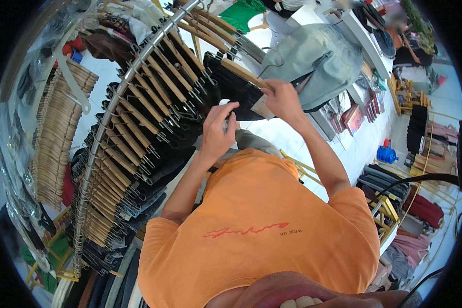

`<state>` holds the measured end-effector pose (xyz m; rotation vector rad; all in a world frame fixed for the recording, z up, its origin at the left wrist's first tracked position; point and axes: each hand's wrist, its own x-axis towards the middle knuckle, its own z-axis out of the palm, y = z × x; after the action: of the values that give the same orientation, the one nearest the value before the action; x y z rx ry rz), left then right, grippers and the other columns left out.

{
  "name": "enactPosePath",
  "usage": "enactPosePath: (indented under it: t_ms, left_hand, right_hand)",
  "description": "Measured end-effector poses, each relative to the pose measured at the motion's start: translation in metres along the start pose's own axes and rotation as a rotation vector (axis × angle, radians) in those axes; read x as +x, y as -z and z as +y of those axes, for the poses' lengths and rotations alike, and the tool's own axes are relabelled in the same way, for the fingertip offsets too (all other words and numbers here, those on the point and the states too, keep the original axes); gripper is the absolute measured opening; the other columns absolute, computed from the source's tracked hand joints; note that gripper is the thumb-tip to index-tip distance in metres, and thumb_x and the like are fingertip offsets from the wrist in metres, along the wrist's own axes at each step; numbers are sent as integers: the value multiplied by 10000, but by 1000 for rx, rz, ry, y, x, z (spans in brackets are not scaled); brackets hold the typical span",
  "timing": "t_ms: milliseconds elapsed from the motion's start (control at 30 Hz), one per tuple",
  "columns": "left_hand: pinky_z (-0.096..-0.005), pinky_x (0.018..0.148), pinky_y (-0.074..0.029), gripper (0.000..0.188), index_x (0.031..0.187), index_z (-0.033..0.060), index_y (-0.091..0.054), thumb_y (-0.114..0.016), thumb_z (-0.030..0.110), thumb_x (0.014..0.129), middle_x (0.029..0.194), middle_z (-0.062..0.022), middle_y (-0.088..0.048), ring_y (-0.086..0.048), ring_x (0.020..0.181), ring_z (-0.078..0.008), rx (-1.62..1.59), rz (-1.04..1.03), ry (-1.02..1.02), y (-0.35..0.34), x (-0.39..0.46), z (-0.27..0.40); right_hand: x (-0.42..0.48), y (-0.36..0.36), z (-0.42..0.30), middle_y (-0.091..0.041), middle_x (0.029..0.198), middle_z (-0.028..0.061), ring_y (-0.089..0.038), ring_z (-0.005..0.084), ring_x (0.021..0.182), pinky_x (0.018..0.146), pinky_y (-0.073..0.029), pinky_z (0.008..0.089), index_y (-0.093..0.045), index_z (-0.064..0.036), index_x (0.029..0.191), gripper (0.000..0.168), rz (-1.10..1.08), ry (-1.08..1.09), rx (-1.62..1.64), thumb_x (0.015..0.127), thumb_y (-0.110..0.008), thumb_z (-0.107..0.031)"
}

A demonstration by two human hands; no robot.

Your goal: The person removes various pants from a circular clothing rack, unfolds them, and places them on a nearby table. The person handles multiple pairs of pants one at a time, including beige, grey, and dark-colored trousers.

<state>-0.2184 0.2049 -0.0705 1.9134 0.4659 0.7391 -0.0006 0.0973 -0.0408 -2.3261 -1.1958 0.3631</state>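
My right hand (283,99) grips one end of a wooden clip hanger (242,73), whose metal hook sticks up beside the fingers. Black trousers (233,90) hang from its clips, and a pale paper tag (262,107) shows just under my right hand. To the left, my left hand (218,129) is raised at the edge of the black cloth, thumb and forefinger apart. Whether its fingertips touch the cloth is hard to see. Close by, a curved metal rail (123,82) carries a dense row of wooden clip hangers (138,119) with dark trousers.
Light blue jeans (312,61) lie at the upper right, near a white counter (365,46). Many bare wooden hangers (63,134) are stacked at left beside clear plastic sheeting (13,165). Garment racks (427,146) and a blue water bottle (387,154) stand on the right.
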Motion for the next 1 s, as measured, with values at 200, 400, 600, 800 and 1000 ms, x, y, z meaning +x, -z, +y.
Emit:
enactPosePath:
  t_ms: [200, 400, 600, 800, 1000]
  left_hand:
    - [-370, 970, -572, 478, 1430, 13, -619, -766, 82, 981, 1405, -189, -623, -674, 1159, -284, 16, 63, -8, -6, 24, 8]
    - [-409, 1082, -508, 735, 1514, -7, -525, -888, 166, 898, 1497, -207, -533, -566, 1340, -304, 101, 126, -149, -21, 50, 23]
    - [-303, 713, -545, 331, 1157, -36, -746, -800, 259, 1015, 825, -93, -764, -675, 718, -150, -291, -273, 91, -60, 65, 42]
    - [-314, 737, -531, 317, 1039, -49, -762, -773, 268, 1038, 823, -88, -756, -631, 757, -117, -189, 41, 173, -91, 86, 65]
    - [-318, 769, -554, 247, 1097, -27, -773, -775, 210, 1025, 905, -130, -796, -723, 803, -149, -72, 26, 91, -109, 97, 83]
  right_hand:
    - [-18, 96, 34, -764, 1044, 219, -726, 421, 981, 879, -556, 473, -785, -24, 1134, 252, -137, -35, 12, 894, -727, -73]
    - [-26, 182, 56, -721, 941, 181, -692, 319, 871, 820, -537, 373, -766, 40, 1124, 255, -137, 98, 131, 874, -718, 49]
    - [-17, 224, 76, -717, 936, 160, -691, 306, 864, 820, -548, 368, -768, 32, 1123, 246, -203, 176, 109, 881, -726, 43]
    - [-15, 201, 82, -782, 1094, 134, -744, 321, 981, 863, -582, 365, -779, 13, 1124, 212, 416, 290, -149, 912, -792, 7]
    - [0, 172, 50, -784, 1097, 140, -731, 314, 970, 860, -578, 369, -780, -9, 1180, 277, 372, 654, 233, 919, -835, -85]
